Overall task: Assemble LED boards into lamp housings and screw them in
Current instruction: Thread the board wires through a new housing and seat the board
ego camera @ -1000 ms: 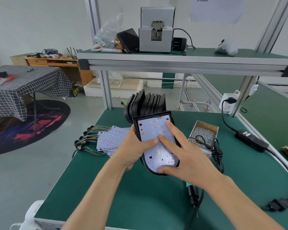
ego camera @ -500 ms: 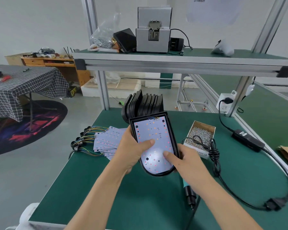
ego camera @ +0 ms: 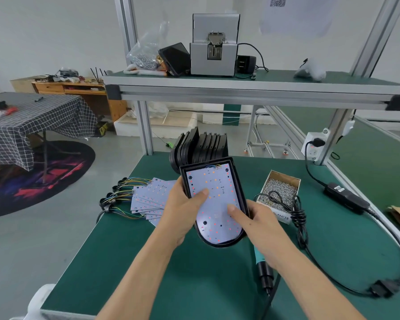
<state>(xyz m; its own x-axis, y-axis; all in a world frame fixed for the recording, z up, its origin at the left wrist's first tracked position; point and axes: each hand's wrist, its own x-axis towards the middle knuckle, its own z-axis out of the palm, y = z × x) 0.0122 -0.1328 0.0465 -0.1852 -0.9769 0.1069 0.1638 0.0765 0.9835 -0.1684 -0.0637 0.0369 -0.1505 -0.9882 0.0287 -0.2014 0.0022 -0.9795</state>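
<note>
1. The green bench (ego camera: pixel 194 273) carries everything within arm's reach, so parts and tools can be taken up without stretching.
2. A row of empty black housings (ego camera: pixel 203 146) stands on edge at the back of the bench, likely so that one can be pulled out at a time.
3. The housing in work (ego camera: pixel 237 179) is held up off the bench, tilted toward the face, with a white LED board (ego camera: pixel 214 204) lying inside it; probably this lets the seating be checked.
4. Spare LED boards (ego camera: pixel 153 197) are fanned out to the left, their wires trailing outward, which keeps the leads from tangling under the boards.
5. The left hand (ego camera: pixel 183 211) wraps the housing's left edge from behind, thumb pressing the board flat.
6. The right hand (ego camera: pixel 259 225) grips the right edge likewise, thumb down on the board.
7. A screwdriver (ego camera: pixel 262 271) lies below the right wrist, untouched, ready for fastening.
8. A box of screws (ego camera: pixel 281 188) sits just right of the housing.
</note>
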